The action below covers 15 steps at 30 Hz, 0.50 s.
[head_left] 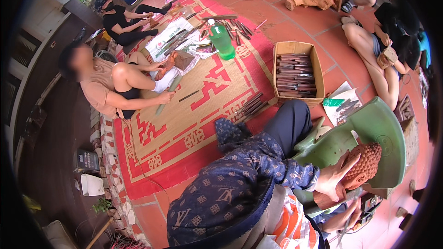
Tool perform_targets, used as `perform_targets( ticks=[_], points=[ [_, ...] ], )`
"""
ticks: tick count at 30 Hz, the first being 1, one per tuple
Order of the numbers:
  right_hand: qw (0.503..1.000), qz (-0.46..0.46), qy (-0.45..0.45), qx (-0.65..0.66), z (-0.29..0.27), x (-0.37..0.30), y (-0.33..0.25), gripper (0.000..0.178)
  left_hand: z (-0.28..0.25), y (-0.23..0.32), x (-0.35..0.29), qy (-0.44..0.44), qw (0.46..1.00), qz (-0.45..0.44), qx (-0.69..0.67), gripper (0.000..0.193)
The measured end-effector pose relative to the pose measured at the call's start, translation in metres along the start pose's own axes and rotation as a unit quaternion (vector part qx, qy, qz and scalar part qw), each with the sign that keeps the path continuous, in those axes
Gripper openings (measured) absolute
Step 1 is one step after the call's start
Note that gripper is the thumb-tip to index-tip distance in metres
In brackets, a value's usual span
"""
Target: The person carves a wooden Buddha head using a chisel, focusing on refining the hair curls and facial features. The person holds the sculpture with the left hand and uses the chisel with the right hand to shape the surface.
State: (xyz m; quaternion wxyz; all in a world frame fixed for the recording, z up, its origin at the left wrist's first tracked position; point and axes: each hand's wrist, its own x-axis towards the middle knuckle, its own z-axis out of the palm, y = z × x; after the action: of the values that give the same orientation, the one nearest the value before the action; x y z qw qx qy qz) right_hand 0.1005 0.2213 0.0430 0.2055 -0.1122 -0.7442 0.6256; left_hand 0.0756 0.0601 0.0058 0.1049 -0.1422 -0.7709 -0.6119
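A reddish-brown carved wooden head (364,162), its hair covered in small knobs, rests tilted by the green plastic chair (390,124) at the lower right. My left hand (331,180) is on its neck and base, with the thumb and fingers spread around it. Below and nearer to me is my right hand (344,219), its fingers bent near a thin greyish strip. What that hand grips is too unclear to name. A patterned navy sleeve (258,161) covers my left arm, and an orange-and-white striped cloth (295,221) lies by my lap.
Beyond my knee stands a cardboard box (276,80) of wooden-handled tools. More tools (251,106) lie on the red-and-tan mat (184,124), near a green bottle (221,40). One person (104,85) sits at the left with a carving; others sit farther off and at the right.
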Motion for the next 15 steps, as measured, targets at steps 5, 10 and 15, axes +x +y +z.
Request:
perform_targets(
  ticks=[5,10,15],
  points=[
    [0.989,-0.103,-0.006,-0.101,0.0,0.007,0.021,0.025,0.002,-0.001,0.001,-0.015,0.999,-0.027,-0.018,0.158],
    [0.994,-0.059,-0.02,-0.089,-0.012,-0.011,0.021,0.017,-0.004,0.006,-0.001,-0.023,0.999,-0.047,0.011,0.158],
    [0.999,-0.038,0.016,-0.018,0.008,0.012,0.006,0.022,-0.008,0.014,-0.001,-0.039,0.996,-0.083,0.001,0.156]
  ],
)
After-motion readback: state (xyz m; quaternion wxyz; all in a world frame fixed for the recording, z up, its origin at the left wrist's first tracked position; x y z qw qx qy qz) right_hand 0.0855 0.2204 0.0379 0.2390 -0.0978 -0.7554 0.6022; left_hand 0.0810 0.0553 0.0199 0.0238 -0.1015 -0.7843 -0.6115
